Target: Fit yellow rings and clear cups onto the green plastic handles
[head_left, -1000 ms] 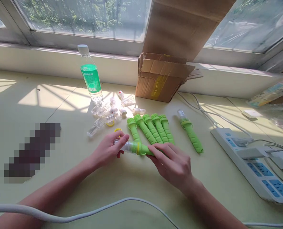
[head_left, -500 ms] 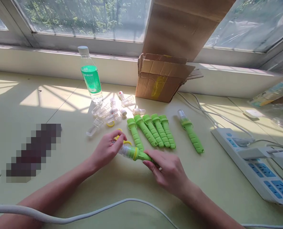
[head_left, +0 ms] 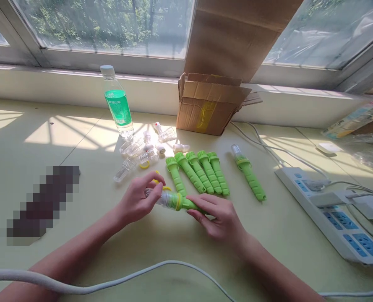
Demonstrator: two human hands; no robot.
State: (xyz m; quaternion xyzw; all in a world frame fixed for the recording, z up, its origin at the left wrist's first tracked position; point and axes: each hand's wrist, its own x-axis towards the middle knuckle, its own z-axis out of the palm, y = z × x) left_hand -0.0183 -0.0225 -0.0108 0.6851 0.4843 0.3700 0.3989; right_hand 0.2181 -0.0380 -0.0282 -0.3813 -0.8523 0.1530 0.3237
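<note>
My left hand (head_left: pixel 142 197) is closed around the clear ribbed plastic cover (head_left: pixel 165 199) of a green tube that looks like a small torch. Around its other end, the green grooved handle (head_left: pixel 188 204), my right hand (head_left: pixel 220 216) is closed. A yellow ring (head_left: pixel 177 201) sits where cover and handle meet. Just beyond my hands lie several green handles (head_left: pixel 202 172) in a row, without covers. Loose clear covers (head_left: pixel 125 169) and small white pieces (head_left: pixel 181 148) are scattered to their left, with a yellow ring (head_left: pixel 144 164) among them. One covered green tube (head_left: pixel 251 178) lies apart at the right.
A water bottle (head_left: pixel 118 107) with a green label and an open cardboard box (head_left: pixel 208 109) stand near the window sill. To the right lies a white power strip (head_left: pixel 327 214) with plugs and cables. A white cable (head_left: pixel 132 274) crosses in front of me. A pixelated dark patch covers the left.
The view has shifted slightly. Both hands keep their hold on the green tube and its clear cover, with hardly any movement between them.
</note>
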